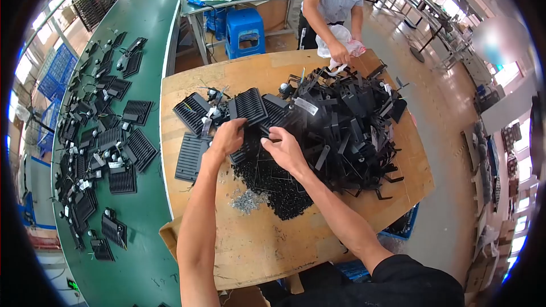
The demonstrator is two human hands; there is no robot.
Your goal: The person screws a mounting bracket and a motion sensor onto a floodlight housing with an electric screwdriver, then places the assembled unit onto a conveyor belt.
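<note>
Left hand (227, 136) closed on the edge of a black ribbed metal housing (250, 106), fingers curled over its near side. Right hand (284, 148) just beside, fingertips pinched together, on what cannot be told. Both over a heap of small black screws (273, 185), with a smaller pile of silver washers (247, 200) near. Beyond, a large tangle of black metal brackets (352, 131) unassembled on the wooden table (261, 244). Many finished housings laid out on the green conveyor (148, 51); plenty left. Opposite, another person's hand (340, 54) holding a white plastic bag (341, 37).

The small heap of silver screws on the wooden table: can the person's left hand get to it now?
Probably yes. The small heap of silver screws lies uncovered on the wooden table, just below the left hand; nothing stands between.
</note>
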